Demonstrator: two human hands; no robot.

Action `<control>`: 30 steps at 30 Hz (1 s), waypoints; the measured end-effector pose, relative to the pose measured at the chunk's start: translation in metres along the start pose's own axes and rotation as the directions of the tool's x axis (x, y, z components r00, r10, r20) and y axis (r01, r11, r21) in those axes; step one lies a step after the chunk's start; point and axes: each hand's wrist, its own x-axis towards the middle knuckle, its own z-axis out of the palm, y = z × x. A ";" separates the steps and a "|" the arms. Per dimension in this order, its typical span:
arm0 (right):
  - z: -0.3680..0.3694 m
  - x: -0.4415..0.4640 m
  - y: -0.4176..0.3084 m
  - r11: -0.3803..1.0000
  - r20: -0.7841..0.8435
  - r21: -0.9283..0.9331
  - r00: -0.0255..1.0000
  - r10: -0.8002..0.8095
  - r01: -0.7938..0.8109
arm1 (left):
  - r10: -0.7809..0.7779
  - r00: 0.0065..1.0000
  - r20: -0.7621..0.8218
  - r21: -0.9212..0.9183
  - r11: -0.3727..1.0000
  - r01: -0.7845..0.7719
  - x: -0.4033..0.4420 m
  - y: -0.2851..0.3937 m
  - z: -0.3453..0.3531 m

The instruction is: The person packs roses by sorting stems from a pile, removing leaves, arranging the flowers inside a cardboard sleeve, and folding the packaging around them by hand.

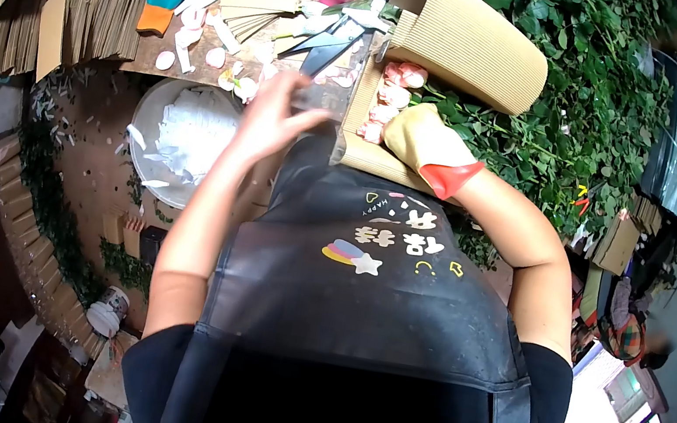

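While the wrap stands unclosed, the bundle looks partway done. Pink roses (pixel 392 95), at least 4 heads showing, lie in a row towards 12 o'clock on the worktop (pixel 149 56), bedded on corrugated cardboard (pixel 471 42). Its upper part curls over at 1 o'clock; its lower edge passes beneath the right hand. One sheet or 2: cannot tell.

Right hand (pixel 428 140), in a cream glove with a red cuff, lies over the bundle beside the heads; its fingers are hidden, so cannot tell whether that grip is closed. Left hand (pixel 278 118), bare and blurred, at 11 o'clock: grip apart, nothing seen in it, near a dark bladed tool (pixel 329 46), probably scissors.

Done, by my reading: heads lined up, cardboard laid under. Left: closing and fastening it; no fastening visible. Loose foliage (pixel 573 72) fills 2 o'clock; cardboard stacks (pixel 89 21) stand at 10.
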 end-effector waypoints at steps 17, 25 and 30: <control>0.006 -0.014 -0.001 0.732 -0.064 0.592 0.887 0.458 -0.336 | 0.243 0.880 0.408 0.193 0.919 -0.344 0.060 -0.021 0.076; -0.005 -0.013 0.010 0.767 0.083 0.555 0.940 0.332 -0.320 | 0.212 0.928 0.305 0.131 0.956 -0.261 0.071 -0.015 0.078; 0.006 -0.027 0.011 0.696 -0.191 0.570 0.753 0.629 -0.437 | 0.303 0.937 0.176 0.184 0.924 -0.334 0.058 -0.024 0.087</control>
